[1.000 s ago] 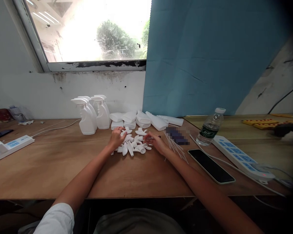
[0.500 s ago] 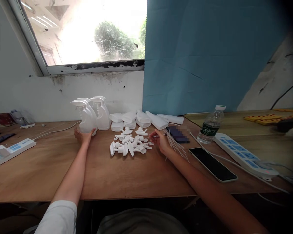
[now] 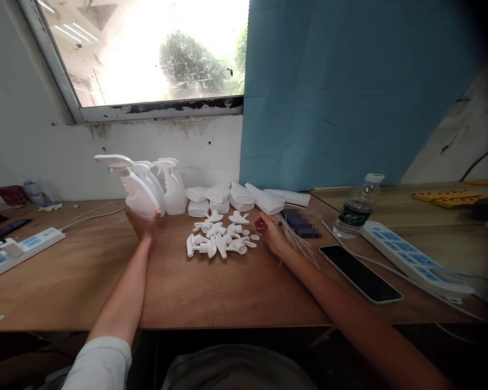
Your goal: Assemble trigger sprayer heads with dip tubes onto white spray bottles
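While the left grip [image 3: 144, 222] is closed round the lower body of a white spray bottle [image 3: 140, 196], the bottle leans, its trigger head up and to the left; whether its base clears the counter [image 3: 228, 298], cannot tell. Walls opaque, contents not readable. Just beyond and right of this grip: standing spray bottles [image 3: 173, 192], white, heads fitted, upright, insides likewise hidden. Right grip [image 3: 271, 234]: fingers bunched, low over the counter; cannot tell whether it pinches anything small. Near it, on its left, between the two grips: loose trigger heads [image 3: 220, 239] in a scattered heap. Beyond heap and right grip: white bottles [image 3: 218, 194] lying down, some stacked, contents unseen. Close on the right grip's right: thin white tubes [image 3: 299, 241]. Farther right of it: capped water bottle [image 3: 353, 215], clear plastic, dark green label, apparently clear liquid inside, level hard to read.
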A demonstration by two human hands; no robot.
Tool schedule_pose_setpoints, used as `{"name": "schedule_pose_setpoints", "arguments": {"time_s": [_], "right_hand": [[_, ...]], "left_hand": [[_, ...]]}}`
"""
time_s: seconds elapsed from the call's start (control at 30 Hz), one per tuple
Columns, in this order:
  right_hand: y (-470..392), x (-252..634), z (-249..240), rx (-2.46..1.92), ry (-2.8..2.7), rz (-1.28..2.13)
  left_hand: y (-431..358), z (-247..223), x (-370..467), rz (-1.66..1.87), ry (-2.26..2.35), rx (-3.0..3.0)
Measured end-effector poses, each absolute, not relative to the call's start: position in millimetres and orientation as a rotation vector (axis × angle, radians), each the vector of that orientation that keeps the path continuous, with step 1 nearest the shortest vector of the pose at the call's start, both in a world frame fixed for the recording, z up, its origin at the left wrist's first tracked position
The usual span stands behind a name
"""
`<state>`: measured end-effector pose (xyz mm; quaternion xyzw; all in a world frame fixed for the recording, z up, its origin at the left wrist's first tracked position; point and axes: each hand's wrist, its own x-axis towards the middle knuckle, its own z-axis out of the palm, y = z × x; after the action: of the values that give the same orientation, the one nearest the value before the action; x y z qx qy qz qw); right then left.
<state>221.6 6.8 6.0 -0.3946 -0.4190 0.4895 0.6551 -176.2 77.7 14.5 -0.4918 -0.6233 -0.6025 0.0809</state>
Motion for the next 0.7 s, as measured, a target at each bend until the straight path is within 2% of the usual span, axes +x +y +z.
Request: {"name": "schedule_pose_setpoints", "arguments": {"time_s": [0.1,0.27,0.37,0.7], "right_hand": [[5,221,10,-0.831,-1.036,1.020],[-3,218,17,-0.729,-1.141,1.204],[-5,215,15,-0.722,-1.202,1.164],[-2,216,13,-0.746,-1.127,0.852]], "left_hand": [[73,22,-160,-1.656,-1.648,-1.634],[63,31,-117,-1.297,-1.313,-2.102],[58,28,-97,-1.131,-1.159,-2.276],[53,22,-84,-1.046,-0.891,-2.459]]}}
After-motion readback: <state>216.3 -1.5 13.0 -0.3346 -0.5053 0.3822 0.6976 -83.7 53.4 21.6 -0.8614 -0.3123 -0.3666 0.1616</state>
